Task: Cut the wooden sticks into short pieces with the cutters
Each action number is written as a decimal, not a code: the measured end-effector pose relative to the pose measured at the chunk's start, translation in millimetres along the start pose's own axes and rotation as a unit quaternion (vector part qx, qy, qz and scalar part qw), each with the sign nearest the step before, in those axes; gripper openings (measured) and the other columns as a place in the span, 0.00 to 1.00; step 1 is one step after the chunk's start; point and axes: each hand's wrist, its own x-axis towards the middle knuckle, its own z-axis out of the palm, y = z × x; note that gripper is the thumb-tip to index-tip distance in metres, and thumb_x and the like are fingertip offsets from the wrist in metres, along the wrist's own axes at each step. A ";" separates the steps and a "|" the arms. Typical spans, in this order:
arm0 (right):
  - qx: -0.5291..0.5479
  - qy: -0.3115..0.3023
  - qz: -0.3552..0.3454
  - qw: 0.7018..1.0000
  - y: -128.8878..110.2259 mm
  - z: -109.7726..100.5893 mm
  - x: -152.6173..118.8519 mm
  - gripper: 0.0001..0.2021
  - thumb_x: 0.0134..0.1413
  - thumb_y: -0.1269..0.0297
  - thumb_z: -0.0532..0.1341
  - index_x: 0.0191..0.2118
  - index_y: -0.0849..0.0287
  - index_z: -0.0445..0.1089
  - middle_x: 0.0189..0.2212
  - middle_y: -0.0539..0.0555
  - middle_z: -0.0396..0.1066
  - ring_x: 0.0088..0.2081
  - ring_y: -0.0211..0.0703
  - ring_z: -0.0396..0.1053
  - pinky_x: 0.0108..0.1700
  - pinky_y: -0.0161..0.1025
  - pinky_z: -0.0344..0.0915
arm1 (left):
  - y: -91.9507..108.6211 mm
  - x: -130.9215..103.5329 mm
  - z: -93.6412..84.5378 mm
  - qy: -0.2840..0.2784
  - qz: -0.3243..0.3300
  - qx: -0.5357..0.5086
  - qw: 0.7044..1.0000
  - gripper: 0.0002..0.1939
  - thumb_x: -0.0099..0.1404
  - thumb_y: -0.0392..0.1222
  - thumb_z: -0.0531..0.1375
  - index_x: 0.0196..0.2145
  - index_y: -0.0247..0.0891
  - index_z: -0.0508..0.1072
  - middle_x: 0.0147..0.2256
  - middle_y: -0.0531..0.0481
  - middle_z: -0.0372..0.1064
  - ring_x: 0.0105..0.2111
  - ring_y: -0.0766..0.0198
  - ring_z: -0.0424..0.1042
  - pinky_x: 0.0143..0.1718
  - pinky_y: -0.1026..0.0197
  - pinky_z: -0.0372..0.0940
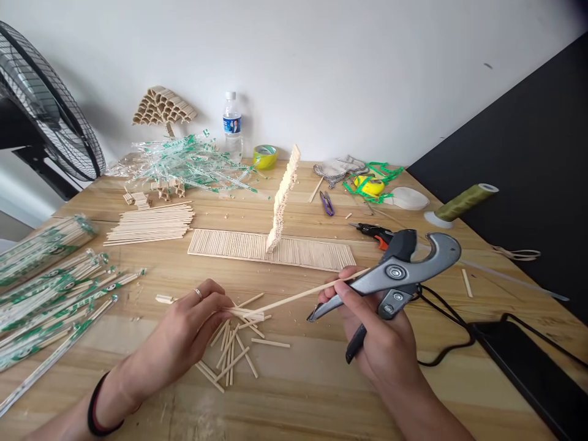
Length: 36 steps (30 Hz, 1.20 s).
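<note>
My left hand (195, 318), with a ring and a dark wristband, pinches short wooden stick pieces (248, 313) above a loose pile of cut sticks (232, 355). In my right hand (376, 324) are a grey pipe cutter (395, 272) and one end of a long thin stick (298, 296), which slants down to the pieces at my left fingertips. Behind the hands lies a flat strip of sticks side by side (225, 244), with a jagged stick panel (282, 199) upright on it.
Wrapped stick bundles (50, 294) lie at left, near loose long sticks (151, 223). Farther back are plastic wrappers (184, 162), a bottle (232, 125) and green tape (265, 157). A glue gun (374, 231), cables and a black power strip (528, 367) are at right.
</note>
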 end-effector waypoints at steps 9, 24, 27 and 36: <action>-0.007 -0.015 -0.005 1.000 1.5 -0.4 -1.4 0.12 0.58 0.56 0.71 0.42 0.52 0.71 0.31 0.51 0.72 0.35 0.49 0.74 0.40 0.50 0.73 | 6.0 -7.4 8.0 0.050 0.007 -0.016 0.999 0.07 0.76 0.37 0.57 0.37 0.42 0.68 0.39 0.50 0.76 0.33 0.67 0.77 0.32 0.67 0.70; -0.039 -0.073 -0.031 0.996 6.5 0.7 -10.1 0.11 0.64 0.52 0.67 0.44 0.51 0.71 0.33 0.52 0.72 0.40 0.51 0.74 0.47 0.52 0.71 | 11.3 -4.1 7.0 0.097 0.032 -0.012 0.995 0.06 0.77 0.35 0.57 0.47 0.42 0.73 0.39 0.49 0.78 0.37 0.64 0.80 0.37 0.66 0.74; -0.024 -0.098 -0.038 0.994 6.0 1.4 -9.7 0.11 0.65 0.50 0.65 0.44 0.51 0.72 0.33 0.52 0.72 0.40 0.51 0.74 0.46 0.52 0.72 | 9.6 -5.6 7.3 0.119 0.042 -0.005 0.992 0.08 0.76 0.32 0.59 0.49 0.41 0.73 0.41 0.48 0.79 0.38 0.65 0.80 0.38 0.67 0.74; -0.135 -0.122 -0.111 0.977 0.7 -0.9 -9.8 0.11 0.73 0.54 0.56 0.50 0.51 0.72 0.43 0.55 0.75 0.53 0.54 0.72 0.59 0.56 0.66 | 6.8 -5.5 4.7 0.148 0.077 0.021 0.986 0.12 0.72 0.27 0.60 0.49 0.39 0.75 0.42 0.47 0.77 0.39 0.68 0.78 0.38 0.70 0.74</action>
